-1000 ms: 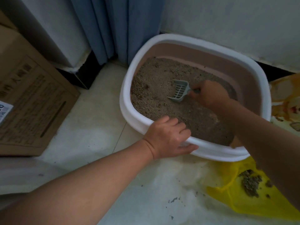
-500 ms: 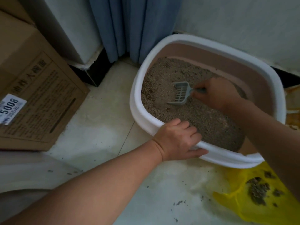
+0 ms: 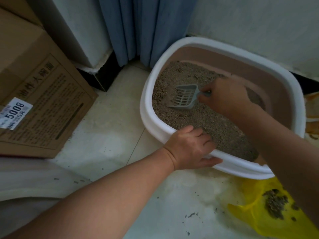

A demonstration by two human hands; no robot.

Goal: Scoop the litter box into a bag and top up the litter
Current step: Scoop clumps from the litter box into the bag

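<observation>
A litter box [image 3: 156, 80] with a white rim and pinkish-brown inner walls sits on the tiled floor, filled with grey-brown litter [image 3: 198, 118]. My left hand [image 3: 189, 147] grips its near rim, fingers curled inside. My right hand [image 3: 224, 95] holds the handle of a grey slotted scoop [image 3: 184, 98], whose front edge rests on the litter near the middle. A yellow plastic bag [image 3: 250, 216] lies open on the floor at the lower right, with a dark clump of scooped litter [image 3: 274, 204] in it.
A cardboard box [image 3: 39, 100] with a price label stands on the left. Blue curtains [image 3: 138, 28] hang behind, next to a white wall. Loose litter grains [image 3: 191, 215] dot the tiles in front. A white curved object [image 3: 25, 190] sits at lower left.
The view has shifted so the box sits further right. The scoop has tipped flatter onto the litter. My left hand keeps its hold on the rim.
</observation>
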